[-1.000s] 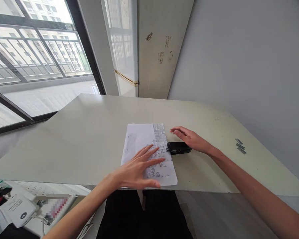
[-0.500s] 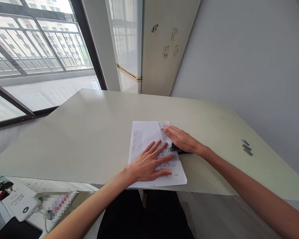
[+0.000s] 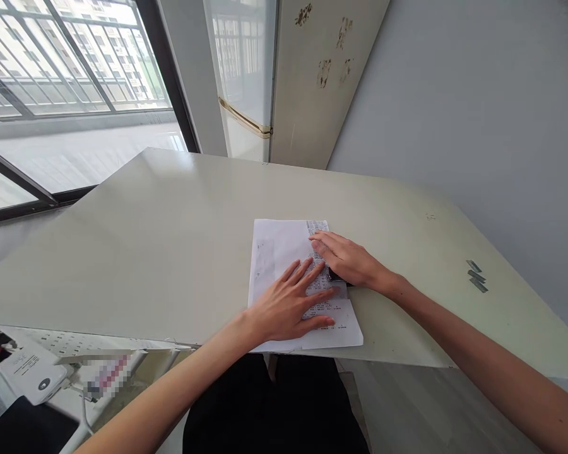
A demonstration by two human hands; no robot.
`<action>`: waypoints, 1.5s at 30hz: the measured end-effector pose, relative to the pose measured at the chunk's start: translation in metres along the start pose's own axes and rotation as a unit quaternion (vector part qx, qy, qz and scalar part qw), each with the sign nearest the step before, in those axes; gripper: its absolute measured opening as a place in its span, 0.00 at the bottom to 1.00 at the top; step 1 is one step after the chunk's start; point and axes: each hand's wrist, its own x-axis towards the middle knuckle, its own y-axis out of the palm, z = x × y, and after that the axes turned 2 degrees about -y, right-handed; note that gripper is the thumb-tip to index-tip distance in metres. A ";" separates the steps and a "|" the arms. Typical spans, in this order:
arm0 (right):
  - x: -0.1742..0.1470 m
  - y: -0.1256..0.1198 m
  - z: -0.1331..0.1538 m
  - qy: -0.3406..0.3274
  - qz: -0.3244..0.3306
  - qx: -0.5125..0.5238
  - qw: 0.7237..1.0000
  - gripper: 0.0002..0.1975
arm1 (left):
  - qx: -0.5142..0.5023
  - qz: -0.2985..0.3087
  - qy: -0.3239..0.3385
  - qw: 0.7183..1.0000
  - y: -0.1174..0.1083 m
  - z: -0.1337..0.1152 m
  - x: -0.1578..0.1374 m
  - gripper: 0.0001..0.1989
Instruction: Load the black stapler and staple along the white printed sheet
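Both hands are down on the paper sheets here. Left hand lies flat and open, fingers spread, pinning the printed side near the table's front edge. Right hand is palm down over the black stapler, which pokes out just under it at the sheets' right edge; fingers look loosely curved over it, not a real grip. Few staple strips sit well apart on the right. White fridge behind the table.

Matt printed paper; smooth, faintly glossy table; black stapler.
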 end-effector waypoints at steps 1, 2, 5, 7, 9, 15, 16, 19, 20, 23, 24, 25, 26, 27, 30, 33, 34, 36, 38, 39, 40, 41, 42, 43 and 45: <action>0.000 0.000 0.000 0.000 0.002 -0.004 1.000 0.28 | 0.001 0.001 0.000 1.000 0.000 0.000 0.000 0.32; 0.001 0.001 0.000 0.000 0.004 -0.007 1.000 0.27 | 0.002 0.001 0.000 1.000 0.000 0.000 0.000 0.32; 0.002 0.001 0.001 0.003 0.008 -0.013 1.000 0.26 | -0.002 -0.007 0.005 1.000 0.002 0.001 0.000 0.31; 0.002 0.001 0.001 0.006 0.009 -0.011 1.000 0.25 | -0.010 -0.014 0.008 1.000 0.003 0.002 0.000 0.31; 0.002 0.000 -0.001 0.007 0.010 -0.004 1.000 0.25 | -0.017 -0.018 0.009 1.000 0.004 0.003 0.000 0.31; 0.004 -0.004 -0.011 0.001 0.018 0.048 0.999 0.25 | -0.015 -0.008 0.008 1.000 0.003 0.004 -0.003 0.31; 0.004 -0.004 -0.012 0.001 0.019 0.051 0.999 0.25 | -0.017 -0.009 0.008 1.000 0.003 0.004 -0.004 0.31; 0.004 -0.004 -0.011 0.001 0.015 0.049 0.999 0.25 | -0.025 -0.019 0.010 0.999 0.004 0.004 -0.004 0.31; 0.004 -0.004 -0.010 0.002 0.013 0.047 0.999 0.25 | -0.026 -0.021 0.009 0.999 0.004 0.004 -0.004 0.31; 0.004 -0.003 -0.007 0.004 0.010 0.039 0.999 0.24 | -0.025 -0.014 0.006 1.000 0.004 0.003 -0.002 0.31; 0.004 -0.003 -0.006 0.004 0.010 0.037 0.999 0.24 | -0.023 -0.010 0.004 1.000 0.004 0.003 -0.001 0.31; 0.004 -0.003 -0.005 0.004 0.009 0.035 0.999 0.24 | -0.019 -0.005 0.003 1.000 0.004 0.003 0.000 0.31; 0.004 -0.003 -0.005 0.005 0.007 0.033 0.999 0.24 | -0.016 -0.002 0.002 1.000 0.003 0.002 0.000 0.31; 0.004 -0.003 -0.004 0.006 0.006 0.030 1.000 0.24 | -0.013 -0.001 0.001 1.000 0.003 0.002 0.000 0.31; 0.004 -0.002 -0.002 0.014 0.005 0.015 1.000 0.24 | -0.013 -0.007 0.000 1.000 0.004 0.001 0.000 0.31; 0.004 -0.001 0.000 0.017 0.001 -0.002 1.000 0.24 | -0.017 -0.015 -0.003 1.000 0.005 0.001 0.000 0.31; 0.004 0.000 0.001 0.019 0.000 -0.004 1.000 0.24 | -0.017 -0.015 -0.004 1.000 0.005 0.001 0.000 0.30; 0.004 0.000 0.002 0.022 0.001 -0.008 1.000 0.24 | -0.016 -0.016 -0.004 1.000 0.006 0.001 0.000 0.30; 0.004 -0.001 0.003 0.025 0.002 -0.012 1.000 0.24 | -0.016 -0.016 -0.004 1.000 0.006 0.001 0.001 0.30; 0.004 -0.001 0.003 0.026 0.003 -0.014 1.000 0.24 | -0.016 -0.016 -0.005 1.000 0.006 0.001 0.001 0.30; 0.004 -0.001 0.003 0.027 0.003 -0.017 0.999 0.24 | -0.016 -0.016 -0.005 1.000 0.006 0.001 0.001 0.30; 0.004 -0.001 0.003 0.029 0.004 -0.019 0.999 0.24 | -0.016 -0.016 -0.006 1.000 0.007 0.001 0.001 0.31; 0.004 -0.001 0.004 0.031 0.004 -0.022 0.999 0.24 | -0.018 -0.017 -0.006 1.000 0.007 0.001 0.001 0.31; 0.004 -0.001 0.004 0.032 0.004 -0.026 0.999 0.24 | -0.019 -0.019 -0.006 1.000 0.007 0.001 0.001 0.31; 0.004 0.000 0.006 0.034 0.001 -0.037 0.999 0.24 | -0.021 -0.029 -0.003 0.999 0.008 0.000 0.001 0.30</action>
